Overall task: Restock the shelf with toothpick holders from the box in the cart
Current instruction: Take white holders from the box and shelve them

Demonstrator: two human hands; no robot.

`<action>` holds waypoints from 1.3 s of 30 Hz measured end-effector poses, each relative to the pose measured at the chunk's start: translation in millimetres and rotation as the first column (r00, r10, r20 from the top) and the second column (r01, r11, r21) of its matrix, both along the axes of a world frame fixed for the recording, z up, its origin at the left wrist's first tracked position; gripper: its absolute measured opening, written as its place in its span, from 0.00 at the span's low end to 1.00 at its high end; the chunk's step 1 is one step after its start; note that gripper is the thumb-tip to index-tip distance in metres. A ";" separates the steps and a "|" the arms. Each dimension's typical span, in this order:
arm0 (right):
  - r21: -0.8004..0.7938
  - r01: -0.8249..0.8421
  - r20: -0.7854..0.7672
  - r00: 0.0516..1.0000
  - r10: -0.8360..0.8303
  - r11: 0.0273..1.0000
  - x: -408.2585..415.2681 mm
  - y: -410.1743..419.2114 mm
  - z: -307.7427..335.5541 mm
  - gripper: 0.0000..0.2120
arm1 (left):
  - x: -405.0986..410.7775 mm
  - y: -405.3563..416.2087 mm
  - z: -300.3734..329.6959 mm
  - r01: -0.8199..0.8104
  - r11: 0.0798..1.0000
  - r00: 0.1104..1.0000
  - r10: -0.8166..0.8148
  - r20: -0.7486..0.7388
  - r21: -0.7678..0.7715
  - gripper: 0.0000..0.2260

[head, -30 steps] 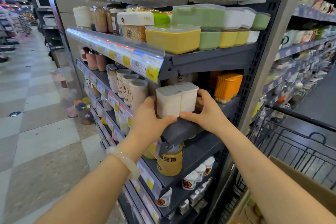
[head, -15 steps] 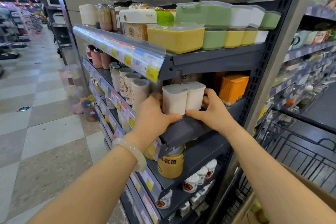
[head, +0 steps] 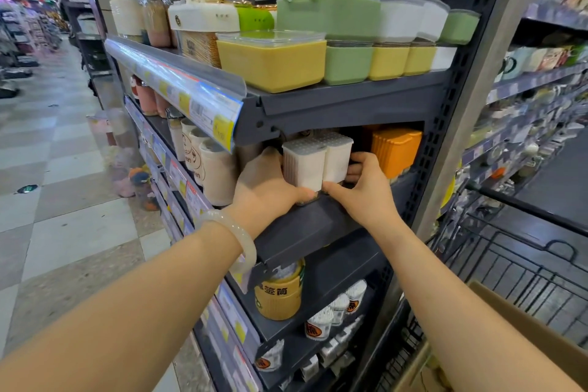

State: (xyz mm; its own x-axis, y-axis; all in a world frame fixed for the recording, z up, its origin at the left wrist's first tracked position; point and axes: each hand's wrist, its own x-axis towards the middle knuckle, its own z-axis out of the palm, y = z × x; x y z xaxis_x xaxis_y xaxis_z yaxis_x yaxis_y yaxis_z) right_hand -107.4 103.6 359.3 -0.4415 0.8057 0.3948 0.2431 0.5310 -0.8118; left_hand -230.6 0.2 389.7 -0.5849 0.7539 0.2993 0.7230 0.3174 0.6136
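Note:
Two white toothpick holders with dotted lids stand side by side at the front of the dark middle shelf [head: 305,226]. My left hand [head: 270,184] grips the left holder [head: 304,165] from its left side, thumb under its front corner. My right hand [head: 362,188] holds the right holder [head: 337,156], fingers behind it and thumb at its base. More white holders sit behind them, mostly hidden under the upper shelf. The cardboard box [head: 521,337] in the cart shows at the bottom right.
Orange holders [head: 394,149] stand right of my hands, beige canisters [head: 216,169] to the left. The shelf above carries yellow and green containers [head: 273,60]. A black wire cart [head: 525,264] is on the right, and a tiled aisle [head: 63,200] runs along the left.
Both hands have pushed the pair of white holders further back onto the shelf, under the upper shelf. The view has also shifted closer.

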 end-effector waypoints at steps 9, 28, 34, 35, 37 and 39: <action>0.102 0.068 0.004 0.998 -0.069 0.992 4.7 7.6 -12.1 0.26 | 9.8 23.4 2.4 0.014 1.000 0.988 -0.012 0.151 -0.014 0.24; 0.182 0.252 -0.042 0.968 -0.248 0.951 38.8 14.6 -26.5 0.12 | -0.2 36.5 -7.4 0.053 0.998 0.975 -0.059 0.213 0.030 0.26; 0.143 0.242 -0.030 0.970 -0.240 0.960 39.6 20.2 -27.1 0.13 | 1.4 41.9 -1.7 0.045 0.998 0.979 -0.037 0.200 -0.032 0.21; 0.140 0.239 -0.029 0.971 -0.237 0.961 39.8 21.1 -26.9 0.13 | 2.5 44.2 -0.6 0.040 0.999 0.981 -0.032 0.189 -0.036 0.20; 0.135 0.229 -0.022 0.973 -0.228 0.964 40.6 23.2 -27.3 0.13 | 4.5 48.9 -0.6 0.029 0.999 0.985 -0.022 0.173 -0.036 0.18; 0.131 0.220 -0.004 0.975 -0.221 0.967 41.5 25.1 -28.1 0.14 | 5.7 52.9 -2.0 0.020 0.999 0.985 -0.013 0.170 -0.035 0.19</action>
State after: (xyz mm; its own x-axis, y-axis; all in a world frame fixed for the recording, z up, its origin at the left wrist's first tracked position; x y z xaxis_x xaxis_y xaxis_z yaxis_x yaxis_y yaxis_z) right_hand -65.9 128.7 331.3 -0.2631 0.8259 0.4987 0.3742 0.5638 -0.7363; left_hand -224.9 53.1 387.7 -0.6123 0.7724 0.1687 0.6145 0.3307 0.7163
